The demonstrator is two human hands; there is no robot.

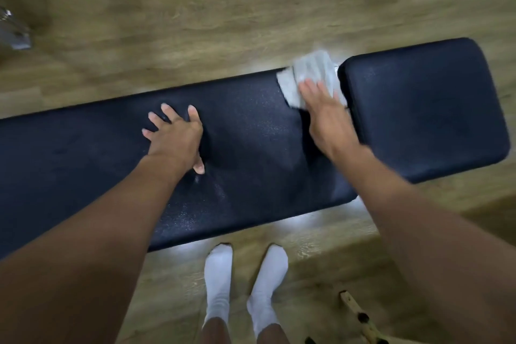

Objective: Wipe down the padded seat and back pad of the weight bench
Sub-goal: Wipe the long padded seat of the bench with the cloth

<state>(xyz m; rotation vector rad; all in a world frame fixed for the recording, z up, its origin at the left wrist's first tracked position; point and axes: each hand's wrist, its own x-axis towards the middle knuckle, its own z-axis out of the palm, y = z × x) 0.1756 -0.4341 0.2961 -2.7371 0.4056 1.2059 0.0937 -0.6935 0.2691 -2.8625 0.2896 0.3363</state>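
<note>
The black weight bench lies across the view. Its long back pad (83, 153) runs from the left edge to right of centre, and the shorter seat pad (424, 109) sits at the right, with a narrow gap between them. My left hand (176, 139) rests flat on the back pad, fingers spread, holding nothing. My right hand (326, 114) presses a grey cloth (310, 72) flat onto the far right end of the back pad, next to the gap. The cloth overhangs the far edge. The picture is blurred around that hand.
Wooden floor (223, 8) surrounds the bench. My feet in white socks (245, 288) stand close to the near edge. A wooden piece with holes (360, 315) lies on the floor at the lower right. A grey metal object (14, 33) sits at the far left.
</note>
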